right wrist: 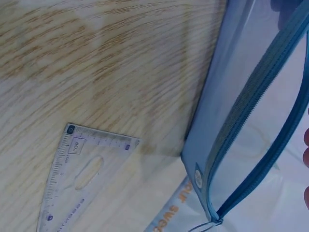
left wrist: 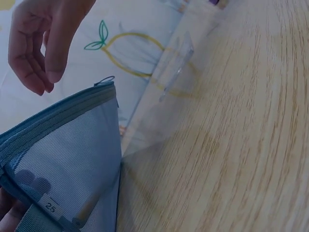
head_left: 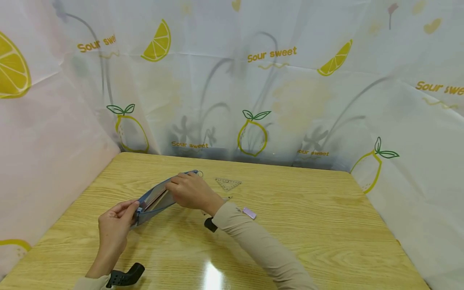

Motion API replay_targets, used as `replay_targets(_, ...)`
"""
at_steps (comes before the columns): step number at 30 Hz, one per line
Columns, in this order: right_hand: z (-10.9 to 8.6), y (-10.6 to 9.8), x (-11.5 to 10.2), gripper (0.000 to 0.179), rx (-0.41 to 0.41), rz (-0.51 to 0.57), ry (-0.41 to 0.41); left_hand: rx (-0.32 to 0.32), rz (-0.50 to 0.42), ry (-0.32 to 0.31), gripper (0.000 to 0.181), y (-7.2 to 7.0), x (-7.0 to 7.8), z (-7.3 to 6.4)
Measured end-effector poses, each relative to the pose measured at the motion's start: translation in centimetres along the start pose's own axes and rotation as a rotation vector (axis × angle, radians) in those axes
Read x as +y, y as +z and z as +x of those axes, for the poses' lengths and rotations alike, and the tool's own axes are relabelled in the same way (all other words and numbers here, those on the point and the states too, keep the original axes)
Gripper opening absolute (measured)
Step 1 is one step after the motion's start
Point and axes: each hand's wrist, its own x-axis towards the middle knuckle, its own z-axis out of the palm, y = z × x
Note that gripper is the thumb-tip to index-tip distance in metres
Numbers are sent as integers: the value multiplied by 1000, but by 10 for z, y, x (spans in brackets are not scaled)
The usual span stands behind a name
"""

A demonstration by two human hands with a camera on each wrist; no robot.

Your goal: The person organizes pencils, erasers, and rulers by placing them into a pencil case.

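The pouch (left wrist: 82, 150) shows a fine bluish mesh wall edged with teal-blue zip tape (right wrist: 251, 96); its whitish label (left wrist: 50, 207) bears a dark "25". At nearly three o'clock from it in the head view, the set square (head_left: 229, 186) is clear with dark scale marks; at five o'clock from that, a small block (head_left: 249, 213) is pale purple. The worktop (head_left: 308, 225) is yellowish tan with streaky wood grain. The sleeves (head_left: 264, 245) are beige. At twelve o'clock, a white cloth (head_left: 217, 24) carries green-leaved yellow lemon outlines (head_left: 252, 137), orange lettering (head_left: 272, 54) and yellow citrus slices (head_left: 158, 42).
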Motion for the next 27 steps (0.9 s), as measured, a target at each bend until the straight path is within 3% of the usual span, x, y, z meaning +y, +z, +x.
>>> replay_targets(6, -3, -6, 5, 13, 50, 16, 1, -3, -17, 4, 10, 0, 0, 1)
replay_targets(27, -29, -33, 13, 21, 66, 108, 39, -9, -59, -37, 8, 1, -1, 3)
